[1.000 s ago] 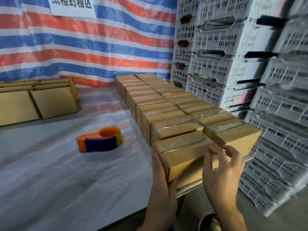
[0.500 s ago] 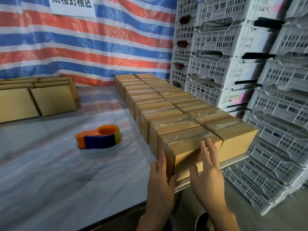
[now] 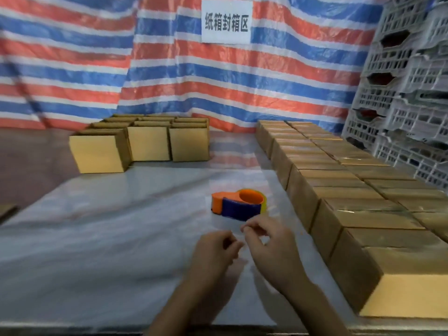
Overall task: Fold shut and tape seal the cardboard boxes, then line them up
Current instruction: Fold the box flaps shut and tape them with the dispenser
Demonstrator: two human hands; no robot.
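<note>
Two long rows of taped cardboard boxes run along the right side of the table, from the back to the front edge. A group of unsealed boxes stands at the back left. An orange and blue tape dispenser lies on the table's middle. My left hand and my right hand hover side by side just in front of the dispenser, fingers loosely curled, holding nothing and touching no box.
The table is covered with a shiny plastic sheet. A striped red, white and blue tarp with a white sign hangs behind. Stacked white plastic crates stand at the right. The table's front edge is near the bottom.
Both hands have left the nearest box of the right-hand rows and moved left to the table's middle. My view has turned left, showing the back boxes and the sign.
</note>
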